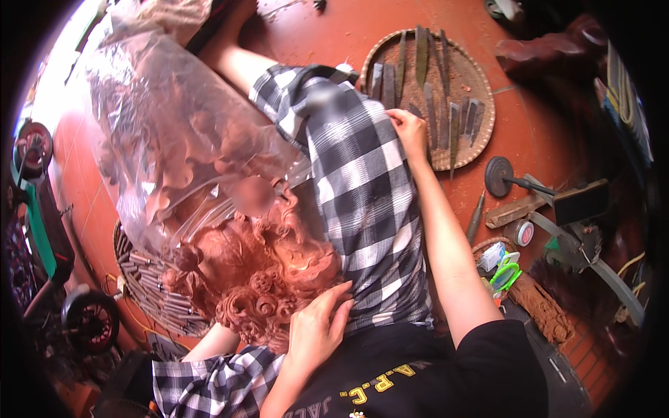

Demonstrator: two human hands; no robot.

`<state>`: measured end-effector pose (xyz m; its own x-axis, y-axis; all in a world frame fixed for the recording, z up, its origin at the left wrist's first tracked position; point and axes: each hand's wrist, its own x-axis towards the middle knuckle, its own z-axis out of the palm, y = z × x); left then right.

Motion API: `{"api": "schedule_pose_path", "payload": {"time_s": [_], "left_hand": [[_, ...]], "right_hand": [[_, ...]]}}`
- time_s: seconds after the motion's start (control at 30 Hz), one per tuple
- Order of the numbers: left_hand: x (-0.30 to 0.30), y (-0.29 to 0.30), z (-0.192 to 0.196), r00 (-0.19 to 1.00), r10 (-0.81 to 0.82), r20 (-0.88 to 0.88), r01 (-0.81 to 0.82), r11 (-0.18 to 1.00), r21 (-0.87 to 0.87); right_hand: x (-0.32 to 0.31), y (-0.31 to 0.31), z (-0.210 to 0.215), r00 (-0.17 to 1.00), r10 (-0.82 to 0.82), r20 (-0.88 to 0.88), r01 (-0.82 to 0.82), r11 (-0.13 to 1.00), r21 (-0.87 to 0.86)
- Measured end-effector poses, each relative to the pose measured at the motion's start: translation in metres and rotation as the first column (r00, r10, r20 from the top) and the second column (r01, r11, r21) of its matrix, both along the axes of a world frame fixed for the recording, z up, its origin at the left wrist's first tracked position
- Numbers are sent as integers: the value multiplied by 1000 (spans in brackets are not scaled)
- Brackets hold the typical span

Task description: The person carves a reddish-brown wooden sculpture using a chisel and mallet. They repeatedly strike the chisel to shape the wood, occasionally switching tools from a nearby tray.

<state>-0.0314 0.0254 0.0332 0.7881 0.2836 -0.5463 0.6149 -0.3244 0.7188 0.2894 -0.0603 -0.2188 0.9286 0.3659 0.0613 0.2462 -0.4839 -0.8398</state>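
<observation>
A reddish-brown carved wooden sculpture [300, 258] with curled, rounded relief lies against my left thigh. Clear plastic sheeting [160, 118] wraps its far part. Beside the sculpture's near edge is my left hand [317, 324], its fingers apart and holding nothing that shows. My right hand [409, 129] is next to my raised knee, at the near left rim of a round woven tray [488, 129]. Its fingers are curled together; whatever they may hold is hidden. Several flat metal files [422, 59] and blades lie in the tray among wood dust.
A woven basket of slim handled carving tools [157, 289] stands left of the sculpture. On the right are a pointed tool [476, 217], a wooden block [516, 209], a round metal disc [498, 176], green-handled scissors [506, 275] and a carved wood piece [540, 306]. Wheels [90, 320] stand at far left.
</observation>
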Motion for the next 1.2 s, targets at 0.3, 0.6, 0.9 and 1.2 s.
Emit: {"api": "schedule_pose_path", "payload": {"time_s": [0.3, 0.6, 0.9, 1.2], "left_hand": [[0, 3, 3, 999, -9, 30, 8, 999, 36], [-2, 0, 1, 998, 25, 50, -26, 999, 32], [-6, -4, -2, 995, 37, 96, -43, 997, 63], [-12, -3, -2, 992, 59, 111, -63, 997, 35]], "right_hand": [[-5, -28, -1, 982, -56, -182, 90, 978, 186], [-43, -67, 29, 931, -89, -353, 148, 978, 144], [-47, -70, 16, 952, -35, -305, 79, 988, 134], [-37, -71, 15, 965, -3, -261, -1, 1000, -14]]}}
